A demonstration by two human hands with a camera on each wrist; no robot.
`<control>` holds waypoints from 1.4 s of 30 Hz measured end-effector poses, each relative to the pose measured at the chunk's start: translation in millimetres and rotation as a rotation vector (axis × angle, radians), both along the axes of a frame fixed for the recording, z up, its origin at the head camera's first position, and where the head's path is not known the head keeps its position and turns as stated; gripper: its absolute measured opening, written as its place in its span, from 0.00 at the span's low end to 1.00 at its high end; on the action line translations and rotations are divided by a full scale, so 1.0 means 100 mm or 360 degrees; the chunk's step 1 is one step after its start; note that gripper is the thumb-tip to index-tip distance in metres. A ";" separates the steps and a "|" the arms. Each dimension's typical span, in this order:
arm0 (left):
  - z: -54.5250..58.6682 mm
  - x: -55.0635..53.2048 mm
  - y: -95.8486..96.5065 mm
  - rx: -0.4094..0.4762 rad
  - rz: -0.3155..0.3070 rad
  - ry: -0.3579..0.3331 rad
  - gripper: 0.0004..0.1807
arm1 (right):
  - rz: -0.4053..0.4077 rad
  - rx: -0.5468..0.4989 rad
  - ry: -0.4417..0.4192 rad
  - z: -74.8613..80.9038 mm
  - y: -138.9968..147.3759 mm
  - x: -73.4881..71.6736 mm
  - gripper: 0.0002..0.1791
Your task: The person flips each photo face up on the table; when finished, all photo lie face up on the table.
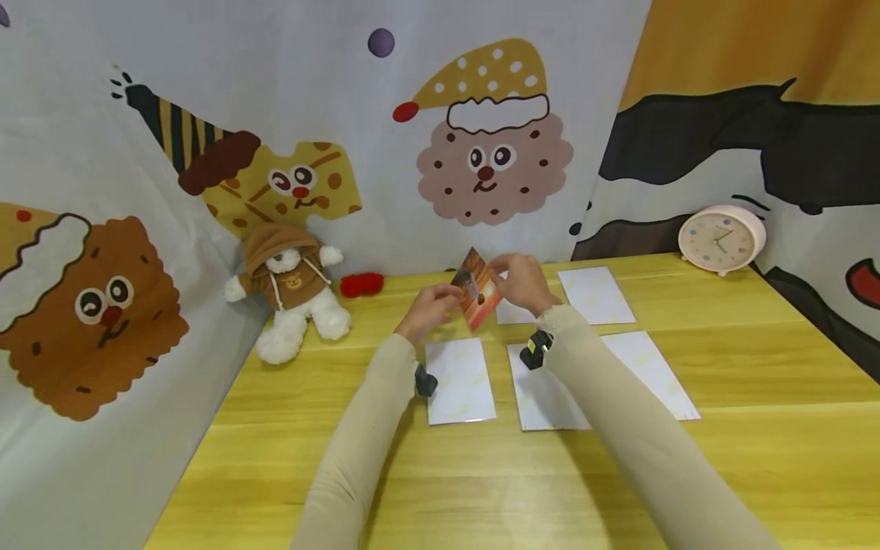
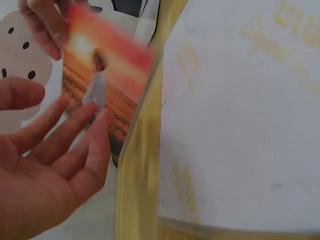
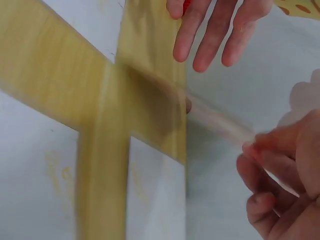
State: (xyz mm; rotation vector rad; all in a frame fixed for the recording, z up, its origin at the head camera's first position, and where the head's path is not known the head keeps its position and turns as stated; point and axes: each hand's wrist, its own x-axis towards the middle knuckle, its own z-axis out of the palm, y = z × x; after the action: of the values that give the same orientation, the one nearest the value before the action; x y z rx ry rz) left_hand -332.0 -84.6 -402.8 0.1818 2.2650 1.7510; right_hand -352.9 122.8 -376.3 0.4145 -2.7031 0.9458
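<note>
Above the far part of the table, my right hand [image 1: 524, 283] pinches a photo print [image 1: 476, 294] at its edge between thumb and fingers. The picture shows a figure in a pale top against an orange sunset, seen clearly in the left wrist view. In the right wrist view the photo [image 3: 215, 120] appears nearly edge-on and blurred. Close to its other side is my left hand [image 1: 433, 309], thumb apart and fingers extended. Its fingertips [image 2: 102, 120] overlap the photo in the left wrist view.
Several white sheets with faint yellow print lie on the wooden table, including one at the front left [image 1: 459, 382] and one at the back right [image 1: 596, 296]. A plush toy in a brown hoodie [image 1: 292, 286], a red object [image 1: 361, 285] and a pink alarm clock [image 1: 722, 238] stand along the back.
</note>
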 end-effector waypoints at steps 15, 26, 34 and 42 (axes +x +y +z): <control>0.01 -0.01 -0.08 -0.0146 0.0350 0.0034 0.17 | -0.0214 -0.0499 -0.0222 -0.15 0.03 0.01 0.15; -0.06 -0.08 -0.10 -0.0138 0.0550 0.0216 0.20 | -0.0299 -0.0972 -0.0496 -0.20 0.01 0.03 0.18; -0.06 -0.17 -0.14 -0.0092 0.0732 0.0271 0.20 | -0.0201 -0.0832 -0.0663 -0.25 -0.08 0.04 0.18; -0.06 -0.20 -0.19 -0.0244 0.0657 0.0115 0.17 | -0.0200 -0.0627 -0.0665 -0.28 -0.17 0.03 0.19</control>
State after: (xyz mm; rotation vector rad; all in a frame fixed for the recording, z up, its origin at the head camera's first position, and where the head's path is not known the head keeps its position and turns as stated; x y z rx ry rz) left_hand -351.9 -103.4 -408.6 -0.2779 2.6211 1.7622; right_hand -349.9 106.2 -404.2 -0.0388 -2.7407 1.6346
